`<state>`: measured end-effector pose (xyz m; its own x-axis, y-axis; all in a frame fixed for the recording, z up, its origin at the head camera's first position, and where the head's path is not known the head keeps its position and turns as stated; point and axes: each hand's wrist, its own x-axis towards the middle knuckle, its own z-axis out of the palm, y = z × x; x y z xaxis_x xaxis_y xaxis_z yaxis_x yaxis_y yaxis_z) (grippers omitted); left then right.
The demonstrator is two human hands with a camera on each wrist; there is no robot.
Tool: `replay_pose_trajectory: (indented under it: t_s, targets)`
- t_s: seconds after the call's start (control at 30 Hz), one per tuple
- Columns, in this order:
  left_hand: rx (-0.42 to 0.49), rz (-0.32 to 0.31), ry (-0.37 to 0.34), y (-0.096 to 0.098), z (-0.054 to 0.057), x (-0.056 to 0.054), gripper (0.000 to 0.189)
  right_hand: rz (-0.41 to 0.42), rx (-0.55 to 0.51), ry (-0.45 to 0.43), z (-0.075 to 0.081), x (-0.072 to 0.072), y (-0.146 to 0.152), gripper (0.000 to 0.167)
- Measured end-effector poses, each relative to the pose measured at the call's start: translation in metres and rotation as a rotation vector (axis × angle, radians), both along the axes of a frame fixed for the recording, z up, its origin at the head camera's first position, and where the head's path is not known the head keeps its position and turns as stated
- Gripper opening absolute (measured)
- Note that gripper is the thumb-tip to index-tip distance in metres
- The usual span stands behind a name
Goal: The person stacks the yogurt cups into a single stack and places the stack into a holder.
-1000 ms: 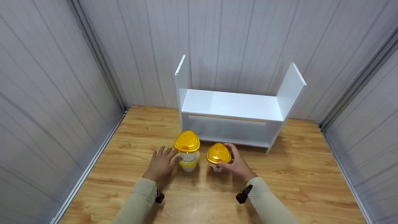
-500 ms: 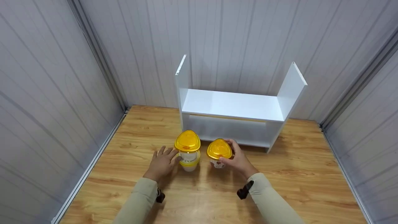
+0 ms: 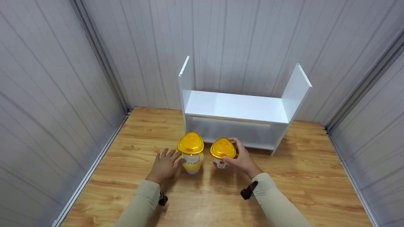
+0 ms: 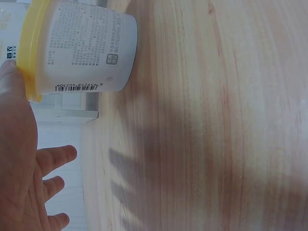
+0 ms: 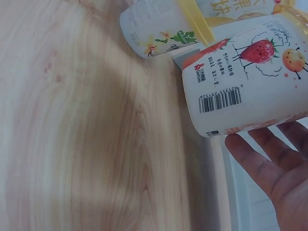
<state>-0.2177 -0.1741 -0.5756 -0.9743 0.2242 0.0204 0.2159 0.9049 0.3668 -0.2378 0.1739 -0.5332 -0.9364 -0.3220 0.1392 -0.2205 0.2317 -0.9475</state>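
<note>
Your right grip (image 3: 241, 159) holds the white, strawberry-printed plastic cup with a rounded-triangular, translucent amber lid (image 3: 223, 148), seemingly just above the tabletop (image 3: 148, 135). Your left grip (image 3: 165, 165), spread wide, touches the two-cup white stack (image 3: 191, 158) beside it; press lightly there. Hold the lidded cup level, squeezing its body rather than its lid.

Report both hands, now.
Left hand: open, fingers spread, touching the stacked cups.
Right hand: closed around the strawberry-print cup, holding it.
</note>
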Motion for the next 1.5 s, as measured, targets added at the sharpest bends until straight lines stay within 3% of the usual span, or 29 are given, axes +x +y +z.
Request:
replay_pose_trajectory:
  t_s: [0.73, 1.5]
  targets:
    - [0.022, 0.025, -0.012, 0.001, 0.000, 0.001, 0.063, -0.008, -0.001, -0.010, 0.017, -0.006, 0.001, 0.076]
    - [0.023, 0.005, 0.006, 0.000, 0.000, 0.002, 0.060, 0.011, 0.004, 0.024, 0.039, -0.010, -0.005, 0.073]
